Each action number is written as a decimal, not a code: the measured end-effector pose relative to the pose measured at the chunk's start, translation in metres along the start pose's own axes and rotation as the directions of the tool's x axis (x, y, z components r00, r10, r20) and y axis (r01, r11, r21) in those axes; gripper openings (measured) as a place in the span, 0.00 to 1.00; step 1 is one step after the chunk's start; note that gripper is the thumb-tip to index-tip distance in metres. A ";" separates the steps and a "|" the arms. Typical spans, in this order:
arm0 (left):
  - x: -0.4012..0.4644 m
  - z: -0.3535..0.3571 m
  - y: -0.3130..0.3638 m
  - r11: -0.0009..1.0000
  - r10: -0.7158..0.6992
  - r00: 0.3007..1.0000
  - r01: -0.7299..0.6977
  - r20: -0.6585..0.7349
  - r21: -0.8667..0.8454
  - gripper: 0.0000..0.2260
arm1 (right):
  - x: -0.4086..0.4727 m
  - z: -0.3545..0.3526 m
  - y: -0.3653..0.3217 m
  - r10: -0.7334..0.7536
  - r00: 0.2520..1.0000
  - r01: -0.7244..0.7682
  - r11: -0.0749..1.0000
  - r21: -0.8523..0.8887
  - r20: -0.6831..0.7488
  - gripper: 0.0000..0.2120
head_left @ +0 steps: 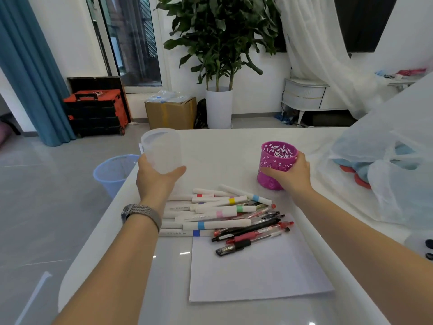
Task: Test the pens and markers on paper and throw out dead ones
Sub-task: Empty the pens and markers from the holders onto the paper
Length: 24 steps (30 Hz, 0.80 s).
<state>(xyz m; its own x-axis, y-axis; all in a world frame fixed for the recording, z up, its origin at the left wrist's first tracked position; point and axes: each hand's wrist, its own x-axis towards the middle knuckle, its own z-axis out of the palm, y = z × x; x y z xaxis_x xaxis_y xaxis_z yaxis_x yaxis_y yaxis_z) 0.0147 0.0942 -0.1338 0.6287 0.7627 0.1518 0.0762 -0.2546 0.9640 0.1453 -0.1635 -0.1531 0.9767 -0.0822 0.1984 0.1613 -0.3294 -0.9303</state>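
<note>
Overhead, left hand [156,178] curled round smooth translucent plastic cup [162,150], right hand [290,173] round perforated magenta holder [276,164].

potted plant [219,66], cardboard box [171,112], blue curtain [30,66]

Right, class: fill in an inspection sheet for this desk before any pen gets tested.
Surface: white glossy table.
Job's things: pens and markers piled partly on blank paper; blue bin on the floor, left.
Clutter: plastic bag at right.
Hands: left hand holds translucent cup; right hand grips purple holder.
Cables: nothing seen on table.
Surroundings: potted plant, cardboard box.
</note>
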 end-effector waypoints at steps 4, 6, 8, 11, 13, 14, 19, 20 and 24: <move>0.022 0.019 -0.006 0.999 -0.042 0.992 0.042 0.121 0.000 0.40 | 0.012 0.013 0.007 -0.033 0.998 0.035 0.998 -0.048 0.055 0.43; 0.025 0.028 -0.011 0.999 -0.031 0.983 0.025 0.181 0.035 0.39 | 0.012 0.013 0.008 -0.020 0.997 0.025 0.997 -0.067 0.080 0.42; 0.026 0.034 -0.013 0.997 -0.005 0.978 -0.011 0.208 0.076 0.39 | 0.006 0.011 0.007 0.036 0.999 -0.036 0.995 -0.090 0.003 0.46; 0.028 0.028 -0.015 0.979 -0.040 0.961 -0.018 0.275 0.203 0.37 | -0.025 0.006 -0.003 0.102 0.989 -0.112 0.989 -0.099 -0.109 0.44; 0.027 0.018 -0.012 0.901 -0.129 0.948 -0.010 0.290 0.435 0.39 | -0.051 -0.002 -0.008 0.018 0.999 -0.011 0.986 -0.168 0.038 0.38; 0.026 0.011 -0.009 0.815 -0.191 0.943 -0.002 0.271 0.579 0.42 | -0.062 -0.009 -0.011 -0.057 0.980 0.102 0.967 -0.233 0.190 0.36; -0.004 -0.029 0.017 0.810 -0.357 0.826 0.040 0.437 0.586 0.46 | -0.092 -0.041 -0.017 -0.077 0.547 0.525 0.807 -0.270 0.834 0.38; -0.016 -0.036 0.019 0.832 -0.371 0.788 0.047 0.491 0.552 0.46 | -0.095 -0.046 -0.016 -0.112 0.528 0.564 0.787 -0.249 0.842 0.39; -0.068 -0.042 -0.004 0.628 -0.436 0.745 -0.150 0.505 0.764 0.46 | -0.095 -0.057 -0.008 -0.265 0.567 0.717 0.625 -0.309 0.780 0.36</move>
<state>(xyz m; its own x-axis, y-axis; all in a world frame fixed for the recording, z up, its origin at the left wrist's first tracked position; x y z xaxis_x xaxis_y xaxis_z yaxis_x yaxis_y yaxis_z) -0.0608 0.0677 -0.1388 0.8258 0.3787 -0.4179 0.5445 -0.7283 0.4160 0.0436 -0.2066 -0.1473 0.6217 0.7743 0.1183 0.7571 -0.5553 -0.3441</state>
